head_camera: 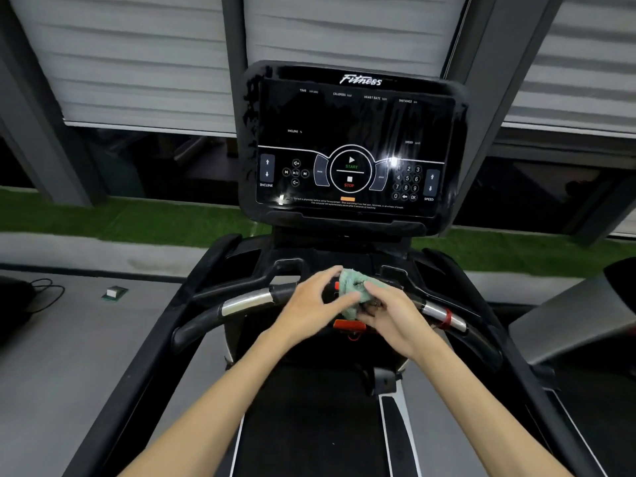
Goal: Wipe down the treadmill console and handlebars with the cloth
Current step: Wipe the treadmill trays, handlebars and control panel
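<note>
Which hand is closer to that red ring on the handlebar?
Right. The right hand, holding the cloth, sits just left of the red ring; the left hand is farther left, beyond the cloth.

Two hands were counted, the left hand [309, 304] and the right hand [389, 315], and one cloth [354, 287] was seen between them. One console [354, 125] was counted farther off. Four arrow keys [267, 168] were counted on it, two at its left edge and two at its right. On one handlebar [203, 320] two chrome grips were counted, a left grip [246, 301] and a right grip [444, 316]. One red clip [349, 325] was seen just below the hands. On the floor at left, one white box [115, 292] and one cable [48, 290] were counted. Three blinds [120, 56] were counted at the far side.
</note>
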Demonstrator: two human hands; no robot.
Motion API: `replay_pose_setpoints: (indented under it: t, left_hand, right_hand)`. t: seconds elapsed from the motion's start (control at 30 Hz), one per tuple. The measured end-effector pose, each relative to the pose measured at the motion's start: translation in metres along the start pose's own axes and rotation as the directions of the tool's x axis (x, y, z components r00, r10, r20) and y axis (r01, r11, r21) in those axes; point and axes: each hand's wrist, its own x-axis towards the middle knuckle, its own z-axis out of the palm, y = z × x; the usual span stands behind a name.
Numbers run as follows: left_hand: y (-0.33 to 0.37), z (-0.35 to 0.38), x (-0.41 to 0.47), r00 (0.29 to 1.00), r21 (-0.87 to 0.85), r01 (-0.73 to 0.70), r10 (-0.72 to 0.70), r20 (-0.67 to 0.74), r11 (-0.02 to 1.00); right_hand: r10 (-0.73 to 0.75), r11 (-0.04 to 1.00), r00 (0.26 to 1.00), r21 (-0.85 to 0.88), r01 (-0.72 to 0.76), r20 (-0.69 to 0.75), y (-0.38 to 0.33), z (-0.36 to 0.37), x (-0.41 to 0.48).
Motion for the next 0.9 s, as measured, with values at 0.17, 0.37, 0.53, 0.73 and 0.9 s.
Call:
replay_pose_setpoints:
  t: [0.17, 0.37, 0.53, 0.73, 0.9]
  left_hand:
    - [-0.007, 0.002, 0.009, 0.999, -0.107, 0.022, -0.026, -0.039, 0.994]
    - [-0.015, -0.012, 0.023, 0.957, 0.073, 0.041, -0.018, -0.291, 0.997]
    - [-0.025, -0.032, 0.047, 0.936, 0.340, 0.046, 0.078, -0.342, 0.939]
    - [-0.032, -0.021, 0.047, 0.966, 0.372, 0.112, -0.013, -0.259, 0.921]
    - [-0.035, -0.033, 0.038, 0.991, 0.398, 0.090, -0.041, -0.129, 0.913]
  right_hand:
    - [0.021, 0.996, 0.999, -0.081, -0.023, -0.033, 0.002, 0.002, -0.006]
    - [-0.177, 0.867, 0.928, -0.498, -0.010, -0.327, -0.005, -0.053, -0.015]
    - [-0.371, 0.490, 0.873, -0.865, -0.106, -0.317, 0.000, -0.117, 0.006]
    - [-0.276, 0.317, 0.946, -0.945, -0.075, -0.168, 0.019, -0.135, 0.038]
    - [-0.403, 0.255, 0.905, -0.966, -0.032, -0.136, 0.038, -0.139, 0.047]
